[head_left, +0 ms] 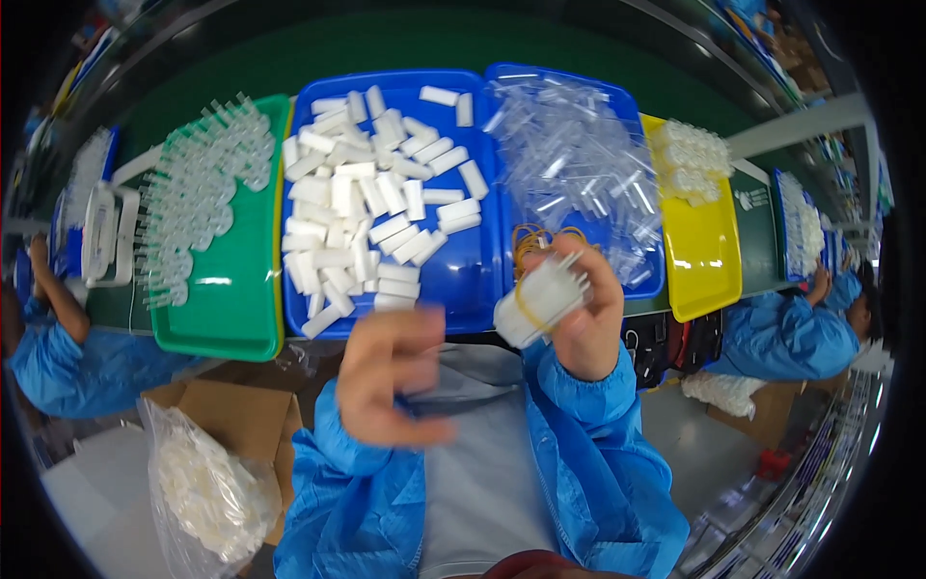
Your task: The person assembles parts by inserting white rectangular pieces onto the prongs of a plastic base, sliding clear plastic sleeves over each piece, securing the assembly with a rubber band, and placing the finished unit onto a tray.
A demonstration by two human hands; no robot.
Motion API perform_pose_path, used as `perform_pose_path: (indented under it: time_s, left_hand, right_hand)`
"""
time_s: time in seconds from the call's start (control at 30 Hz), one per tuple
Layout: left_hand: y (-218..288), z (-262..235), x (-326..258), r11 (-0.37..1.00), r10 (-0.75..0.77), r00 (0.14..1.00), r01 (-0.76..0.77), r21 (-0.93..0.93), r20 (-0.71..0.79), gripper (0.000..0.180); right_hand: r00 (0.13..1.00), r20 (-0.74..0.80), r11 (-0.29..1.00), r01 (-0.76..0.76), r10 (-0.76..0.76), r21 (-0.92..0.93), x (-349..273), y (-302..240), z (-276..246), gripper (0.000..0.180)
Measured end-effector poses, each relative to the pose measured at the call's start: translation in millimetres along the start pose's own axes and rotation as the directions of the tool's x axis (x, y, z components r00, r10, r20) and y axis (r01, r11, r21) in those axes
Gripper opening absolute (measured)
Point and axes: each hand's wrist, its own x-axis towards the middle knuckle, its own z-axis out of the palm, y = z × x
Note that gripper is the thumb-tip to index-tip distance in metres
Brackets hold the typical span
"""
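My right hand is closed round a bundle of white, translucent plastic pieces with thin prongs sticking out at one end. A yellow rubber band circles the bundle. My left hand, smeared by motion, is apart from it with fingers spread and nothing visible in them. It is at the near edge of a blue tray strewn with white rectangular blocks. Just beyond the bundle, brown-yellow rubber bands lie in a second blue tray, partly hidden by my right hand. Clear thin plastic pieces heap up in that tray.
To the left stands a green tray with clear round-based pieces. A yellow tray on the right holds stacked whitish bundles. Below are a cardboard box and a bag of white parts. Co-workers in blue sit at both sides.
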Motion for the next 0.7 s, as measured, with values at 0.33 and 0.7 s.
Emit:
perform_pose_path:
  time_s: [0.33,0.7]
  left_hand:
    - [57,13,-8,0.439,0.779,0.584,-0.247,-0.864,0.229,0.035]
    - [79,26,-22,0.509,0.673,0.706,-0.226,-0.830,0.221,0.054]
  right_hand:
    - [0.994,-0.068,0.971,-0.063,0.081,0.231,13,-11,-21,0.066]
    - [0.989,0.123,0.604,-0.144,0.078,0.783,19,-13,-31,0.060]
